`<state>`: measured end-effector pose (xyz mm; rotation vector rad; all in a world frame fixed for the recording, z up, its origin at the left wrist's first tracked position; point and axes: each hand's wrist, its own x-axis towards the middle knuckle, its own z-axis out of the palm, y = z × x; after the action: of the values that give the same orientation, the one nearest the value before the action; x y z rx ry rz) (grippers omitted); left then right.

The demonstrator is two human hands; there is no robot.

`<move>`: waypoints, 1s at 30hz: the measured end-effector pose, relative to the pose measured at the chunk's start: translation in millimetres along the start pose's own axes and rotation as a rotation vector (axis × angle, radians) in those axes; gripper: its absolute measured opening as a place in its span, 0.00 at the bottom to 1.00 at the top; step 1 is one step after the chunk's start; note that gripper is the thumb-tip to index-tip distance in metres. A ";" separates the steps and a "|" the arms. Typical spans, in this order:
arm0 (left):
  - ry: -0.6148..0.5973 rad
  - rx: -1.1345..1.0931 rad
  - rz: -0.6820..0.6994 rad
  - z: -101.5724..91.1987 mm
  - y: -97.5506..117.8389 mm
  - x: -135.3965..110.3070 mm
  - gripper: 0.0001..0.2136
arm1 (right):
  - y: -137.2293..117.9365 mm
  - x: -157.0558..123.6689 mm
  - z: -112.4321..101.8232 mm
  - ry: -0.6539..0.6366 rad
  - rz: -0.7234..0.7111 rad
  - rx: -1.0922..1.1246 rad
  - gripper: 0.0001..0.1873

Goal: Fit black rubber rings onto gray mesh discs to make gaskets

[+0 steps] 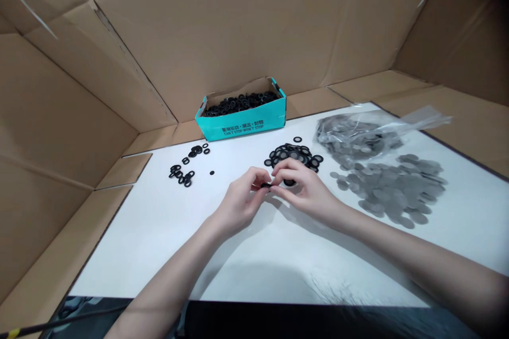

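Observation:
Between thumb and fingers, my left hand [247, 197] pinches a small black ring [265, 185] above the white tabletop. My right hand [300, 186] meets it from the other side, its thumb and fingertips closed at the ring's edge. Whether a grey disc sits inside that ring is hidden by the fingers. Just beyond my right hand lies a pile of black rings with grey centres [292, 153]. Farther right spreads a heap of loose grey discs [397, 190].
A turquoise box [242, 126] full of black rings stands at the back. Loose black rings [183, 176] and a small black dot [212, 172] lie to the left. A clear plastic bag [358, 135] of grey discs rests at the back right. Cardboard walls [222, 26] enclose the table [151, 243].

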<state>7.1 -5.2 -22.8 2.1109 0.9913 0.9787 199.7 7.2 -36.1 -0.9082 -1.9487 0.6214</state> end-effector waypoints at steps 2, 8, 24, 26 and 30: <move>-0.020 -0.010 0.003 -0.6 0.9 0.7 0.05 | -1.3 -0.5 0.3 -0.006 0.003 0.032 0.06; -0.082 0.087 -0.003 -3.7 2.8 -1.0 0.07 | -1.8 -2.4 3.4 0.020 -0.028 0.030 0.06; 0.027 0.013 0.021 -0.3 -0.3 -0.6 0.04 | 2.0 -0.8 0.3 0.001 -0.037 -0.083 0.05; 0.027 0.004 0.022 -0.1 -0.7 -1.0 0.04 | 2.1 -0.6 -0.1 -0.009 -0.019 -0.062 0.06; 0.008 0.023 0.026 0.3 -0.6 -0.8 0.05 | 2.3 0.2 -0.4 -0.032 0.023 0.001 0.08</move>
<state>6.7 -5.6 -23.8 2.1458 0.9856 0.9941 200.8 8.7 -37.4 -0.9262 -1.9686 0.6544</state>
